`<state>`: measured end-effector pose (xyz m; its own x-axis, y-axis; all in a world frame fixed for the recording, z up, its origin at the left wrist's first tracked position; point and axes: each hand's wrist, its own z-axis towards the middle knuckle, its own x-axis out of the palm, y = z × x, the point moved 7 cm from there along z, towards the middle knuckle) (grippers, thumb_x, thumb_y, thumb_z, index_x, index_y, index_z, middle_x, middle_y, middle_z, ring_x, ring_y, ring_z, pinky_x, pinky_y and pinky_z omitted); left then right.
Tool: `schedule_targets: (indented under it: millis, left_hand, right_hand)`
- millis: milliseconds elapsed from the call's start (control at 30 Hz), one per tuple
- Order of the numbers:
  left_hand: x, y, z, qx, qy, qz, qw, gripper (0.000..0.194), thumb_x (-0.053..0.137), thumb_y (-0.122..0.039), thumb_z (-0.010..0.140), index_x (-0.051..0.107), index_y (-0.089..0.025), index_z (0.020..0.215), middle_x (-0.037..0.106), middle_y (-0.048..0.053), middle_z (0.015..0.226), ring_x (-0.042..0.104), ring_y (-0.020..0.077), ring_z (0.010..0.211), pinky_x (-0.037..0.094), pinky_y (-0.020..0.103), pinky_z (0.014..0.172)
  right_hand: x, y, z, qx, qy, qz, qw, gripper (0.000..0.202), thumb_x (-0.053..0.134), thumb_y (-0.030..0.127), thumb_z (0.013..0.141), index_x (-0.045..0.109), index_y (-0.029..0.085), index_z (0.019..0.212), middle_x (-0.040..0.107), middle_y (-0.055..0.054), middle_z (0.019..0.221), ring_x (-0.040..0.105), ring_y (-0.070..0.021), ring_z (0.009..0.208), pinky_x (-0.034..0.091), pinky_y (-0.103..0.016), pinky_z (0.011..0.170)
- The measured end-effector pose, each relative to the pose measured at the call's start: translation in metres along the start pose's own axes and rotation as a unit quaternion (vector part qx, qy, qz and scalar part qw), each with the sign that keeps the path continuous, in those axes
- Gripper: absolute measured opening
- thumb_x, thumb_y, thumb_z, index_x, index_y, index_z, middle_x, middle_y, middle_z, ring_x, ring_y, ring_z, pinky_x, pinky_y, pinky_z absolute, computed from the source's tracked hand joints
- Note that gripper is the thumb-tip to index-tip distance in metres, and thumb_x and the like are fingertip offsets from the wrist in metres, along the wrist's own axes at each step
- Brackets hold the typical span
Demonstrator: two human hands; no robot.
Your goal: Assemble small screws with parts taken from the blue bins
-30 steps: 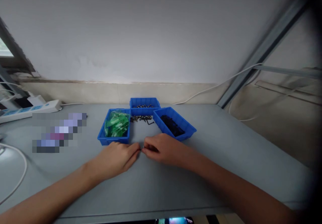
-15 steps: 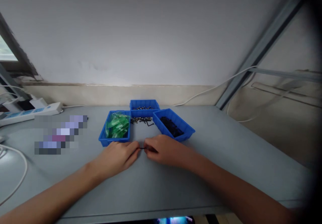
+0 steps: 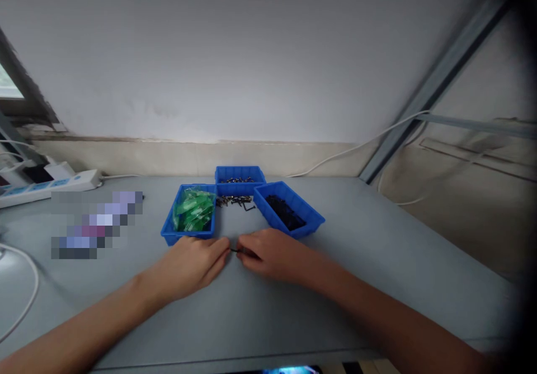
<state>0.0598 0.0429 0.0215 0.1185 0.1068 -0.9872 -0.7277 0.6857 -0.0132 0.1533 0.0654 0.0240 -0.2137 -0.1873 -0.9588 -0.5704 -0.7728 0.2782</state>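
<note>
My left hand (image 3: 197,263) and my right hand (image 3: 272,255) meet above the grey table, fingertips a small gap apart. A thin dark piece (image 3: 234,249) spans that gap, pinched at each end by closed fingers; its ends are hidden. Just beyond my left hand, a blue bin (image 3: 168,229) holds green items in clear plastic. Behind my right hand sits an angled blue bin (image 3: 312,220) with dark small parts (image 3: 285,211). Between them lie loose small metal parts (image 3: 237,200), in front of a third blue bin (image 3: 240,189) with similar pieces.
At the left is a white power strip (image 3: 86,180) with plugs, a pixelated object (image 3: 100,223) and a white cable (image 3: 33,290). A wall (image 3: 268,83) stands behind the table (image 3: 235,329). A metal frame post (image 3: 403,122) rises at the right, and a lit screen (image 3: 291,370) shows below the front edge.
Both hands have shifted very slightly in the view, still with the thin piece between them. The whole left side of the scene appears a little further left.
</note>
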Motion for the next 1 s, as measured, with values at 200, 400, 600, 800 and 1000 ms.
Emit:
schedule_targets:
  millis: [200, 400, 600, 800, 1000]
  left_hand:
    - [0.012, 0.003, 0.000, -0.030, 0.041, -0.002, 0.999, 0.025, 0.026, -0.026, 0.093, 0.048, -0.017, 0.086, 0.058, 0.001, 0.060, 0.058, 0.0165, 0.050, 0.035, 0.024, 0.043]
    - [0.012, 0.005, 0.000, -0.049, 0.042, -0.043, 0.997, 0.026, 0.025, -0.029, 0.094, 0.048, -0.017, 0.087, 0.059, 0.002, 0.063, 0.060, 0.0170, 0.055, 0.037, 0.024, 0.047]
    - [0.005, 0.005, 0.000, -0.055, 0.029, -0.055, 0.997, 0.025, 0.027, -0.028, 0.094, 0.048, -0.018, 0.087, 0.060, 0.001, 0.069, 0.061, 0.0164, 0.063, 0.042, 0.025, 0.054]
    - [0.000, -0.005, 0.000, 0.013, -0.012, -0.021, 1.000, 0.028, 0.028, -0.027, 0.094, 0.051, -0.017, 0.084, 0.058, 0.001, 0.070, 0.058, 0.0137, 0.062, 0.042, 0.023, 0.055]
    - [-0.002, -0.010, -0.002, 0.050, -0.032, -0.017, 0.998, 0.028, 0.028, -0.028, 0.094, 0.053, -0.018, 0.088, 0.058, 0.001, 0.073, 0.057, 0.0140, 0.064, 0.041, 0.025, 0.057]
  right_hand:
    - [-0.005, -0.003, -0.002, 0.006, -0.017, 0.050, 0.999, 0.013, 0.051, 0.029, 0.081, 0.054, 0.016, 0.079, 0.058, 0.001, 0.066, 0.051, -0.0106, 0.060, 0.030, -0.021, 0.054]
    - [-0.009, -0.001, -0.001, 0.000, -0.036, 0.024, 0.999, 0.014, 0.047, 0.027, 0.084, 0.051, 0.016, 0.075, 0.055, 0.002, 0.064, 0.049, -0.0096, 0.059, 0.028, -0.022, 0.053]
    - [-0.010, -0.002, 0.000, 0.010, -0.030, -0.033, 0.999, 0.019, 0.043, 0.026, 0.086, 0.052, 0.016, 0.073, 0.057, 0.000, 0.065, 0.050, -0.0115, 0.059, 0.028, -0.024, 0.054]
    - [0.005, 0.004, 0.002, -0.018, 0.012, -0.023, 1.000, 0.023, 0.040, 0.025, 0.087, 0.059, 0.014, 0.082, 0.064, -0.006, 0.078, 0.057, -0.0159, 0.069, 0.035, -0.026, 0.061]
    - [0.007, 0.005, 0.002, -0.009, 0.024, -0.008, 1.000, 0.019, 0.046, 0.023, 0.084, 0.060, 0.013, 0.077, 0.064, -0.006, 0.075, 0.058, -0.0165, 0.071, 0.036, -0.026, 0.063]
